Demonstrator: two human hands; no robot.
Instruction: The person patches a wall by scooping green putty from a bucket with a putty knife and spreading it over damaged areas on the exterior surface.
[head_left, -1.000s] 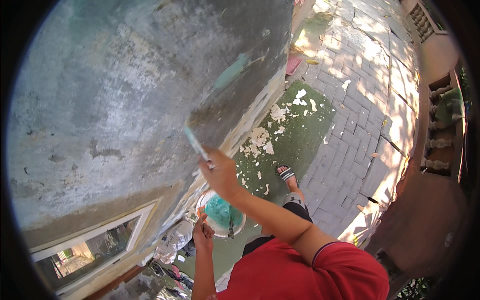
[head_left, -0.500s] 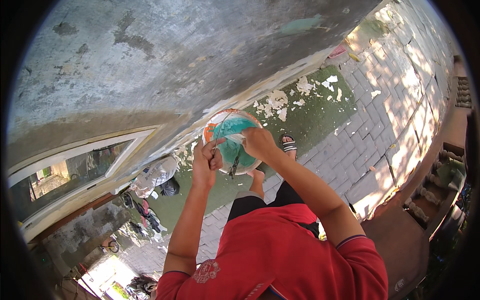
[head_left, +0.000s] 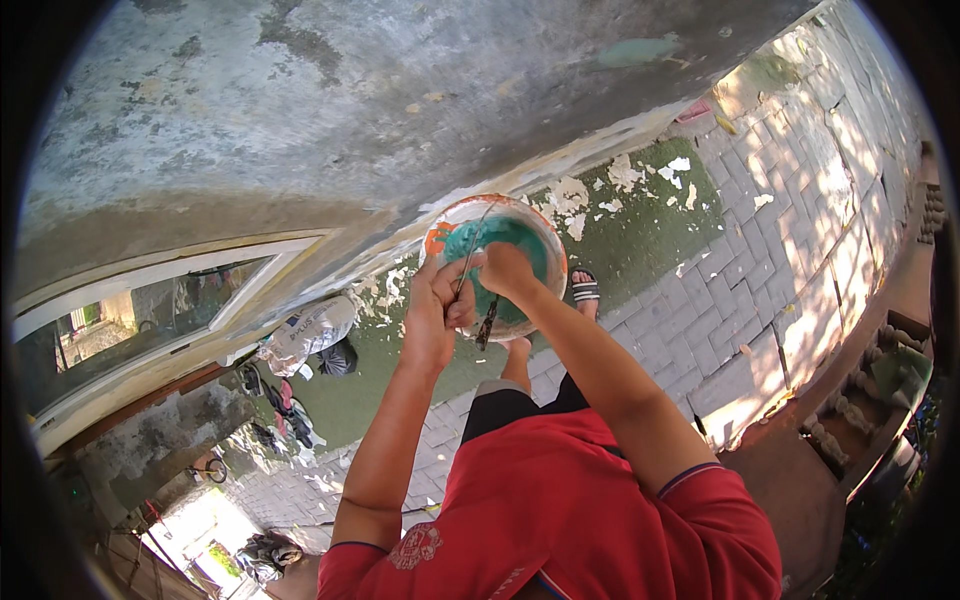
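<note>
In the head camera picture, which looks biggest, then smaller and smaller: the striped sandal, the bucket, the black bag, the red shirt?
1. Red shirt, helped by being close to the camera
2. Bucket
3. Striped sandal and black bag: too alike to rank

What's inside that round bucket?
Teal, paint-like stuff shows inside the bucket. The right hand hides part of it, and the stuff covers the bottom, so I can't see those.

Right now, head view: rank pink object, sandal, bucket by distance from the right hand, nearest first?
From the right hand:
1. Bucket: directly under the hand, which reaches into its opening.
2. Sandal: just to the hand's right, on the person's foot.
3. Pink object: far upper right, by the foot of the wall.
</note>
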